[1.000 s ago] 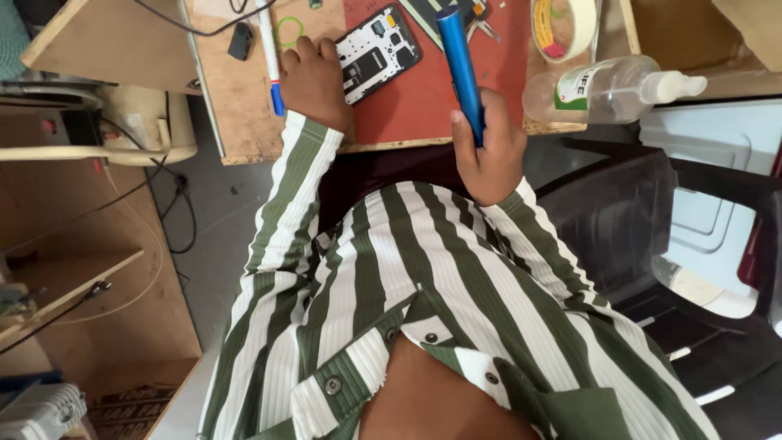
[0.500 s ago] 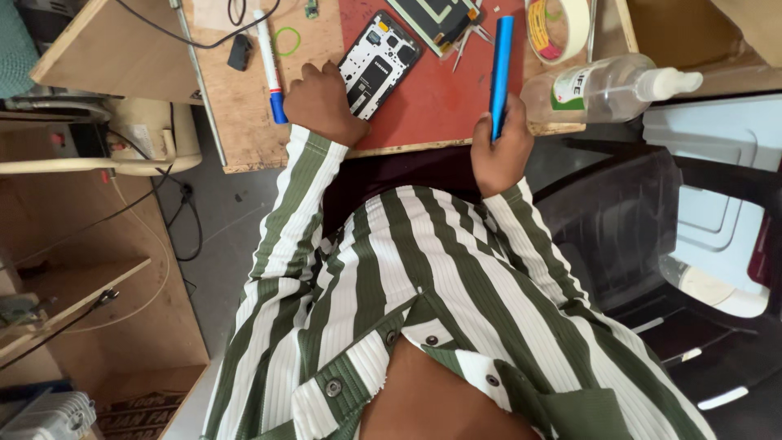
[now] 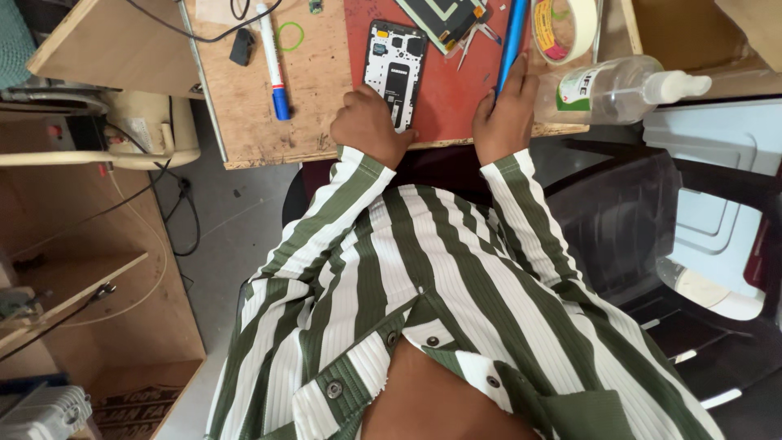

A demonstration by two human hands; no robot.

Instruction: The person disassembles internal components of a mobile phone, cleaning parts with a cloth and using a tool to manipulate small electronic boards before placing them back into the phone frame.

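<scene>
My left hand (image 3: 371,124) rests on the near end of an opened black phone (image 3: 396,62), which lies with its insides up on a red mat (image 3: 444,102). My right hand (image 3: 505,114) grips the lower end of a long blue tool (image 3: 513,37) that points away from me along the mat. Beyond the phone lie a dark panel with green edging (image 3: 444,15) and metal tweezers (image 3: 474,41).
A roll of pale tape (image 3: 562,28) and a clear plastic bottle on its side (image 3: 611,85) sit right of the blue tool. A blue-capped marker (image 3: 273,61), a green rubber band (image 3: 289,37) and a small black object (image 3: 240,46) lie on the wooden desk (image 3: 252,130). A dark chair (image 3: 627,220) stands at right.
My right hand swung the blue tool from a tilt across the mat to pointing straight away. My left hand slid from beside the phone onto its near end.
</scene>
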